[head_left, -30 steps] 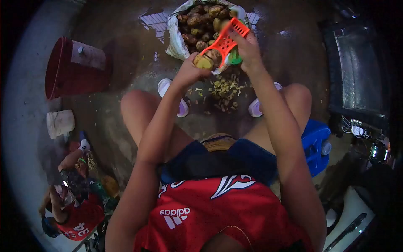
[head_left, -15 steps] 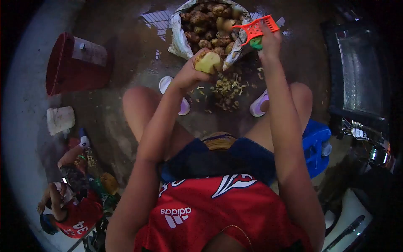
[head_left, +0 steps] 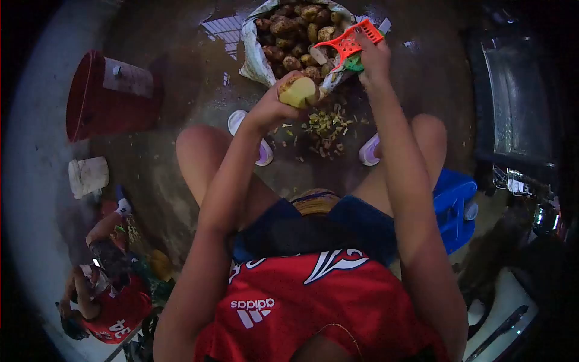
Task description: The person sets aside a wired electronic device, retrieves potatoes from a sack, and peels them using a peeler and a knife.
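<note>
My left hand is closed around a partly peeled potato, whose bare yellow side faces up while brown skin remains at its far end. In my right hand is an orange peeler with a perforated frame; something green shows beneath it. The peeler is apart from the potato, over the right rim of a white sack. Unpeeled brown potatoes fill the sack. Peelings lie scattered on the wet floor between my feet.
A dark red bucket and a small white container stand at left. Another person in a red jersey sits lower left. To my right are a blue plastic container and a dark, shiny-panelled object.
My right hand and the peeler have moved left, closer to the potato. My left hand has barely shifted and still holds the potato.
</note>
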A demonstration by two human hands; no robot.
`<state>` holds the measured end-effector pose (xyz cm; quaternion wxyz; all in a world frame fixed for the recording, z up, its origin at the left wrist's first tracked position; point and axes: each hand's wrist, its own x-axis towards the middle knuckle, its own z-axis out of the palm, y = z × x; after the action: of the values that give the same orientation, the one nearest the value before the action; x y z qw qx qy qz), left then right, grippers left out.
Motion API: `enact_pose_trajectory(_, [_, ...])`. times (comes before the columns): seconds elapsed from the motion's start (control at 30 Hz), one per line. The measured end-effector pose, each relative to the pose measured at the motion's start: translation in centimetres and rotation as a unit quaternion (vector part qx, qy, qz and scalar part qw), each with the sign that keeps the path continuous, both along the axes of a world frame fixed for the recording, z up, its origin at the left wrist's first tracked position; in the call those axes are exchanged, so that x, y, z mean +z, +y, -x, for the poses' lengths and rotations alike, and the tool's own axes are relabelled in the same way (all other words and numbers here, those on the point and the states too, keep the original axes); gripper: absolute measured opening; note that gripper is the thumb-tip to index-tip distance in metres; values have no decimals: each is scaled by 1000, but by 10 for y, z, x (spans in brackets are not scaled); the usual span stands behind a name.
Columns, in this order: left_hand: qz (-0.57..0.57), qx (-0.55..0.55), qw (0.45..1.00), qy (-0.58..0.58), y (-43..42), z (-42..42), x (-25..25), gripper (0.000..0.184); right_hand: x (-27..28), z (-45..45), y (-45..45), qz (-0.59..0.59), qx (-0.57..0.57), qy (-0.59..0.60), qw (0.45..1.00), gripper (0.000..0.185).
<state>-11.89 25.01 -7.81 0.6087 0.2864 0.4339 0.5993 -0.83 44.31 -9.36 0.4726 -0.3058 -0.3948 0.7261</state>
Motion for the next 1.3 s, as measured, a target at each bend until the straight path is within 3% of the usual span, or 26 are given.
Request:
enact_pose_trajectory(0.1, [40, -2, 998, 53, 0, 4, 2, 57, 3, 5, -10, -25, 29, -45, 998, 20])
enact_pose_trajectory(0.13, [56, -5, 995, 77, 1, 5, 2, 58, 7, 5, -16, -26, 64, 11, 998, 21])
enact_pose_trajectory(0.23, [84, 2, 995, 46, 0, 6, 5, 60, 12, 2, -19, 32, 93, 65, 993, 22])
enact_pose_trajectory(0.33, [60, 25, 998, 8, -1, 5, 15, 65, 6, 2, -15, 34, 149, 42, 987, 26])
enact_pose_trajectory(0.53, [47, 40, 972, 226, 5, 7, -3, 77, 8, 4, -22, -51, 61, -65, 995, 23])
enact_pose_trajectory(0.63, [55, 36, 989, 132, 8, 3, -7, 76, 21, 4, -31, -16, 103, 18, 994, 25])
enact_pose_trajectory(0.73, [99, 6, 985, 143, 8, 5, -2, 71, 22, 8, -48, -149, 140, -72, 976, 28])
enact_pose_trajectory(0.83, [55, 4, 978, 200, 6, 3, -4, 67, 14, 10, -53, -191, 143, -62, 969, 30])
enact_pose_trajectory(0.87, [57, -6, 978, 199, 4, 4, -3, 65, 6, 8, -42, -258, 87, -157, 949, 32])
enact_pose_trajectory(0.97, [54, -24, 979, 194, 0, 5, 8, 61, -7, -5, 17, -234, -38, -151, 960, 30])
enact_pose_trajectory(1.07, [54, -14, 980, 189, -3, 8, -3, 59, 7, -8, 6, -79, -18, -44, 996, 26])
enact_pose_trajectory(1.27, [75, -38, 983, 164, 3, 7, -1, 56, 13, 6, -52, -118, 92, -32, 988, 22])
enact_pose_trajectory(1.3, [72, -35, 982, 169, 2, 5, 0, 57, 9, 5, -43, -152, 35, -74, 985, 22])
